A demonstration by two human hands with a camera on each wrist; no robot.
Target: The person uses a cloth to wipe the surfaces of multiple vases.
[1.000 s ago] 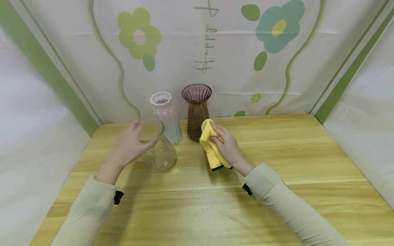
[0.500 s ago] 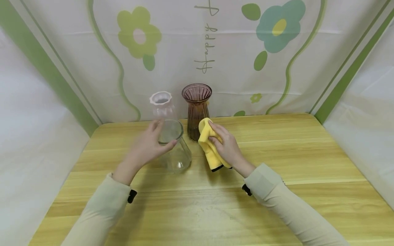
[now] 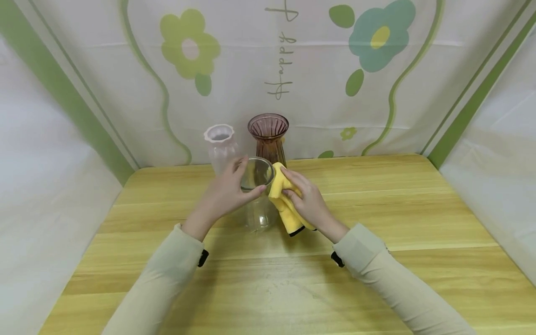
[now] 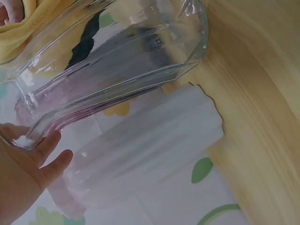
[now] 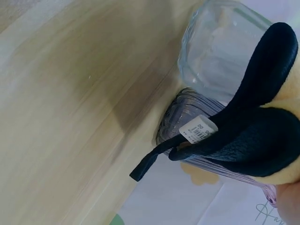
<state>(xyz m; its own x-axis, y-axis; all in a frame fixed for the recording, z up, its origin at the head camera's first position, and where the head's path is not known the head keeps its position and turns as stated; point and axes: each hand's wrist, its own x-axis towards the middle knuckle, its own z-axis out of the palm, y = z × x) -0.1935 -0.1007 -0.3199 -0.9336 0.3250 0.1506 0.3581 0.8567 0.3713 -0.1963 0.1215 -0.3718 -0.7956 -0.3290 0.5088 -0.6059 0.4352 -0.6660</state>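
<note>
My left hand [image 3: 219, 193] grips a clear glass vase [image 3: 260, 216] by its rim, thumb on the near side and fingers on the far side. The vase is upright; whether its base touches the table I cannot tell. In my right hand [image 3: 311, 202] a yellow cloth [image 3: 288, 215] is pinched, its upper part against or right beside the vase's rim. Black edging [image 5: 255, 140] and a white label [image 5: 198, 129] show on the cloth in the right wrist view. Behind the clear vase stands a purple-brown ribbed vase [image 3: 268, 128], its lower part covered.
A pinkish-white vase [image 3: 219, 151] with a scalloped rim stands behind my left hand, partly hidden. Everything is on a wooden table [image 3: 377, 195]. A white flower-printed curtain [image 3: 310, 83] rises at the table's back edge, with white sheets at both sides.
My left hand has carried the clear vase rightward, past the front of the pinkish-white vase, up to the yellow cloth. My right hand has stayed nearly still with the cloth.
</note>
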